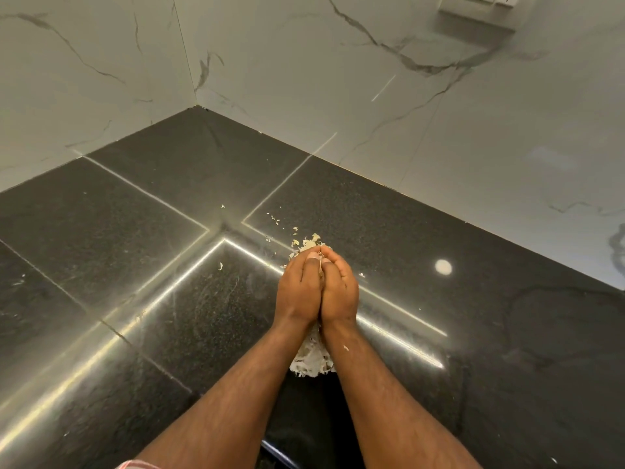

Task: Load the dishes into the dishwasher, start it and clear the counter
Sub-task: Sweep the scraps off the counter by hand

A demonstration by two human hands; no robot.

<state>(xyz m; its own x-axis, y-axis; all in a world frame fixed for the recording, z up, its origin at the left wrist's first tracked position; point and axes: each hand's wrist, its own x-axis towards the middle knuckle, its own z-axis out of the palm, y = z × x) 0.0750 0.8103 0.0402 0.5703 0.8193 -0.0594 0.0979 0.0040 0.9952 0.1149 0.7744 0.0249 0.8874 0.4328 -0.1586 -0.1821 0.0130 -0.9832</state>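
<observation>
scraps: pale, flaky peel bits point(313, 358) heaped on the counter, poking out at both ends of the hands
hands: left hand point(297, 292) and right hand point(340, 291) pressed together, cupping the heap
counter: shiny black speckled stone point(439, 231)
room: white marble-look wall tiles point(304, 62), socket point(478, 10) top right

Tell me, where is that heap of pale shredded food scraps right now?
In the head view, the heap of pale shredded scraps sits mid-frame on the black speckled stone counter, cupped between the left hand and right hand.
</observation>
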